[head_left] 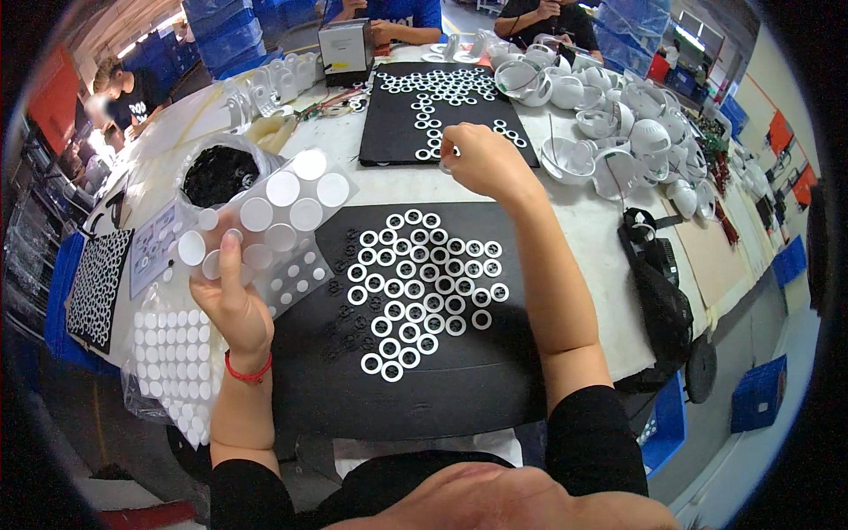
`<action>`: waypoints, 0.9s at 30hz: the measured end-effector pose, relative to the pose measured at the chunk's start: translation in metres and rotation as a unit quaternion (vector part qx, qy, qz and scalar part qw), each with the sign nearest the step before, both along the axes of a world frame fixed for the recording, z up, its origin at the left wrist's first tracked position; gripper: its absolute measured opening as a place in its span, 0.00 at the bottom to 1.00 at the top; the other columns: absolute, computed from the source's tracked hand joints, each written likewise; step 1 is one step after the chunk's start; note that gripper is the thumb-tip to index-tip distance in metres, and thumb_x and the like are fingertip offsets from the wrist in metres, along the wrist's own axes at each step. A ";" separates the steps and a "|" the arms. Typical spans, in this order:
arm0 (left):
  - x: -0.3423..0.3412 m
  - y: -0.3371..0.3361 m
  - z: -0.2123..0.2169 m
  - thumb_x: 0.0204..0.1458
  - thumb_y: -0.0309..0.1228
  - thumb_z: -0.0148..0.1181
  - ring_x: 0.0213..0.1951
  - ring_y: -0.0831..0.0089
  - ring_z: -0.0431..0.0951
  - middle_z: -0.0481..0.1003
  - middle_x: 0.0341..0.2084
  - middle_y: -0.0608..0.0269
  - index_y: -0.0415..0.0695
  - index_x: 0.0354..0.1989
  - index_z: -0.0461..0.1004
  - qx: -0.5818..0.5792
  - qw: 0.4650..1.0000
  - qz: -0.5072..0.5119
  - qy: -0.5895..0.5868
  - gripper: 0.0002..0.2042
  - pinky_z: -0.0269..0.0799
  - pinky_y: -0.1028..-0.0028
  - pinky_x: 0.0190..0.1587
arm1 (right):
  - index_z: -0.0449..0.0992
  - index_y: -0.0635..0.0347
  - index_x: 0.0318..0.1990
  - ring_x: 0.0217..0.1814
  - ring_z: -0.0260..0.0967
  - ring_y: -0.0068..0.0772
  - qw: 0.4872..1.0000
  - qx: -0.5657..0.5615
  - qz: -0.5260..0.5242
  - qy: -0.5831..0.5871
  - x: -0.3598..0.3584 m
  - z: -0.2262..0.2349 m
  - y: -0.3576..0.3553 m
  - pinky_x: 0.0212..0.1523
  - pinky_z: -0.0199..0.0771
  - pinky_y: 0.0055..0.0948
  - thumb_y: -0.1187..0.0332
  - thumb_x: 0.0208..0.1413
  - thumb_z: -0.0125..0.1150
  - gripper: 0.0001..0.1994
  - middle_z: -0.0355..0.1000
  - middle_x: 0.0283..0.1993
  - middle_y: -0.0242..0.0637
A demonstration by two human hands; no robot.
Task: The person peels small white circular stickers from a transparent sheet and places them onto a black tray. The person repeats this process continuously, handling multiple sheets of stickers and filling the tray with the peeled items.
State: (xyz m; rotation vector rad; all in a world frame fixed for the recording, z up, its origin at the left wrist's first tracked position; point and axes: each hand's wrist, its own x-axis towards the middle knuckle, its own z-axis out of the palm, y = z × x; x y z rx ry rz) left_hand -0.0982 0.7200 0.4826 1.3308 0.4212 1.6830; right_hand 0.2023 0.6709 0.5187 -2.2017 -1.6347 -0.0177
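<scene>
My left hand (231, 309) grips a clear sheet of round white stickers (306, 215), the thumb pressed on its face. A second sheet with smaller white dots (298, 274) hangs just below it. My right hand (488, 161) is over the front edge of the far black board (387, 137), its fingers pinched together; what they hold, if anything, is hidden. White rings (442, 86) lie scattered on that board. Closer to me, more white rings (414, 288) with dark centres cover the middle of a near black board (353, 406). Small black round parts (340, 340) lie along its left side.
An open bag of black parts (219, 175) stands at left, with sticker sheets (173, 353) below it. White plastic shells (649, 137) pile up at back right. A black strapped item (658, 283) lies at the right edge. Co-workers sit across the table.
</scene>
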 end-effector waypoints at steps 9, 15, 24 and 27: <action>-0.004 0.002 -0.001 0.57 0.24 0.51 0.48 0.71 0.73 0.74 0.46 0.58 0.36 0.49 0.71 0.017 1.000 0.003 0.008 0.12 0.66 0.70 0.54 | 0.79 0.59 0.32 0.39 0.74 0.51 0.991 0.125 0.039 -0.001 0.018 0.004 -0.005 0.42 0.73 0.41 0.70 0.46 0.55 0.08 0.76 0.34 0.48; -0.004 0.005 -0.003 0.57 0.24 0.53 0.45 0.72 0.74 0.75 0.44 0.59 0.36 0.48 0.72 0.038 0.998 0.043 0.040 0.11 0.67 0.72 0.52 | 0.79 0.59 0.33 0.37 0.76 0.44 0.979 0.199 0.037 0.033 0.007 0.007 0.002 0.39 0.73 0.35 0.71 0.47 0.56 0.08 0.77 0.32 0.45; -0.002 0.008 -0.003 0.57 0.24 0.53 0.40 0.78 0.75 0.77 0.38 0.62 0.35 0.45 0.74 0.052 0.996 0.067 0.036 0.10 0.68 0.77 0.45 | 0.80 0.65 0.33 0.36 0.77 0.42 0.969 0.012 0.199 0.144 -0.032 -0.051 0.040 0.41 0.75 0.33 0.74 0.45 0.57 0.08 0.77 0.32 0.49; -0.007 0.008 -0.003 0.57 0.22 0.51 0.45 0.72 0.74 0.75 0.45 0.58 0.36 0.50 0.71 0.063 0.995 0.060 0.057 0.12 0.68 0.71 0.51 | 0.79 0.67 0.32 0.34 0.76 0.42 0.953 -0.011 0.242 0.183 -0.044 -0.059 0.042 0.39 0.74 0.33 0.75 0.44 0.57 0.08 0.77 0.31 0.49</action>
